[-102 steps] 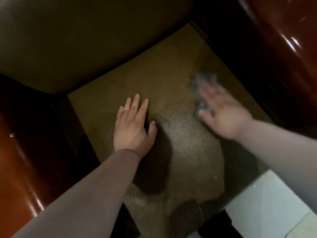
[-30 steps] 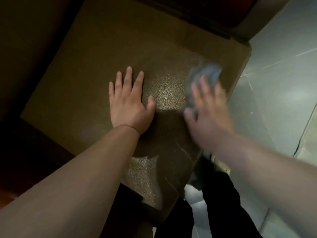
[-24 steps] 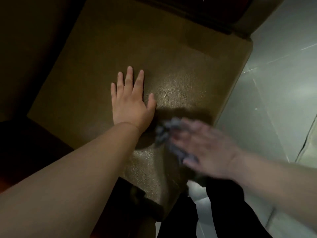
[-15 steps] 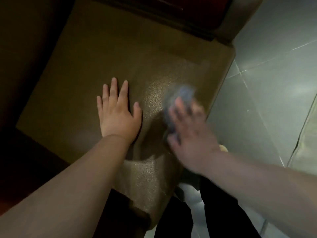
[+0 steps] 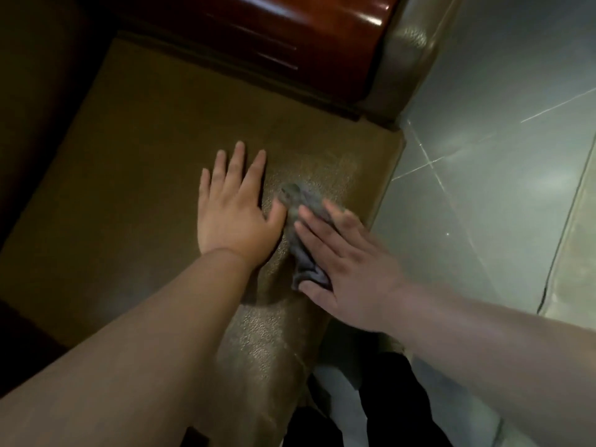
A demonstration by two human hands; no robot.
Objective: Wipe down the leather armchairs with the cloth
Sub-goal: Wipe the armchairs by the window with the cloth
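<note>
The armchair's brown leather seat cushion [image 5: 135, 162] fills the middle of the view. My left hand [image 5: 233, 211] lies flat on it with fingers straight and spread. Just to its right, a small grey cloth [image 5: 301, 221] is bunched on the leather. My right hand [image 5: 348, 269] presses flat on the cloth, fingers straight and pointing up-left. Most of the cloth is hidden beneath that hand. The thumb of my left hand almost touches the cloth.
A glossy red-brown wooden armrest [image 5: 306, 30] runs along the far edge of the seat. Grey tiled floor [image 5: 503, 150] lies to the right of the chair. My dark trouser legs [image 5: 396, 398] stand at the seat's front edge. The left side is in deep shadow.
My right hand has slid the cloth back and forth over the seat's right part and now sits closer to my left hand. My left hand has stayed flat on the cushion.
</note>
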